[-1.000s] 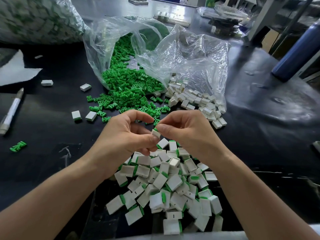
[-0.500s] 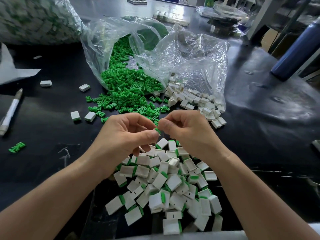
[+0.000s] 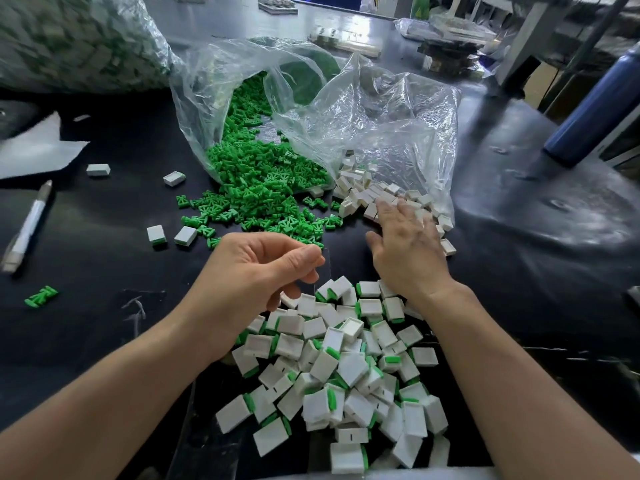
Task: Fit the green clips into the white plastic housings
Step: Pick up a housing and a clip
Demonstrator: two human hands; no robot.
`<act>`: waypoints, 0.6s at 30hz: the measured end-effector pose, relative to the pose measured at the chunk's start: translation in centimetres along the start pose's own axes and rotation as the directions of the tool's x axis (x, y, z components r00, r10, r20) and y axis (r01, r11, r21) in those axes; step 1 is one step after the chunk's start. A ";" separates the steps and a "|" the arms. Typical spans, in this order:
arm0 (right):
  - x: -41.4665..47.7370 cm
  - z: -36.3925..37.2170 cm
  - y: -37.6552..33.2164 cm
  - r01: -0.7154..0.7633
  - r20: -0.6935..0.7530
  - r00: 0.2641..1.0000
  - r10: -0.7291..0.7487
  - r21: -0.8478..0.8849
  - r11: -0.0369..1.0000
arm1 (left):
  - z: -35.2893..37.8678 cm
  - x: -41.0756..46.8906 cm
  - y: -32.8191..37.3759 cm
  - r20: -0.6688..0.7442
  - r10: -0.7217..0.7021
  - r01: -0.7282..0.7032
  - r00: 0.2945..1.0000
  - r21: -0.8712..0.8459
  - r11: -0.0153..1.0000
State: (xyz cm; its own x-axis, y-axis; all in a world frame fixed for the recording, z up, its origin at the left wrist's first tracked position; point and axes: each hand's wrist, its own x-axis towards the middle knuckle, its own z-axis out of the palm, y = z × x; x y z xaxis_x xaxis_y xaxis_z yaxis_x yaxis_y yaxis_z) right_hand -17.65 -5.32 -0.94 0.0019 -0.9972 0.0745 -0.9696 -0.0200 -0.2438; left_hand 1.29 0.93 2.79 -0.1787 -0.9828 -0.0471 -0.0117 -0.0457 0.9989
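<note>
Green clips (image 3: pixel 256 174) spill in a loose heap from the mouth of a clear plastic bag (image 3: pixel 207 105) at upper centre of the frame. Empty white housings (image 3: pixel 363 194) lie just to their right, at the edge of similar crumpled plastic. The right hand (image 3: pixel 405 247) reaches over the near side of these housings, its fingers spread and nearly straight and gripping nothing. Its fingertips are blurred, so contact cannot be confirmed. The left hand (image 3: pixel 263 275) hovers at centre, apart from the clips, with fingers loosely curled and thumb meeting forefinger. Whether anything small is pinched there cannot be told. Between the two forearms, at lower centre, lies a pile of finished units (image 3: pixel 346 368), white housings with green showing at one edge. The step in hand appears to be fetching a fresh housing. The next move calls for singling one housing out of the heap, then taking one clip and aligning it with the housing's open side. Outlying: stray housings (image 3: pixel 175 178) and a lone clip (image 3: pixel 41 296) on the black table (image 3: pixel 104 258), a pen (image 3: pixel 29 223) at left and a blue bottle (image 3: pixel 588 109) at upper right.
</note>
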 end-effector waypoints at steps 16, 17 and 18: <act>-2.5 -1.4 -3.2 0.198 -0.109 0.979 -0.175 0.732 0.651 | -0.5 0.8 -0.8 -0.154 -0.005 0.010 0.988 0.037 0.999; -2.8 -1.4 -3.6 0.187 -0.073 0.976 -0.204 0.763 0.619 | -0.5 0.7 -0.8 -0.141 0.000 0.007 0.990 0.048 0.999; -3.1 -1.4 -3.9 0.180 -0.047 0.972 -0.230 0.779 0.600 | -0.5 0.6 -0.7 -0.125 -0.003 0.009 0.992 0.050 0.999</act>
State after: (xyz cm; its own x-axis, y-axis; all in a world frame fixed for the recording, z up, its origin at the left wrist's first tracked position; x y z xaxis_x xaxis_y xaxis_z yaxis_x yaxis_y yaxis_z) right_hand -14.26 -2.09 1.15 0.2138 -0.9613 0.1736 -0.3912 -0.2471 -0.8865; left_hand 1.70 0.25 2.02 -0.0541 -0.9973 -0.0495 -0.0622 -0.0461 0.9970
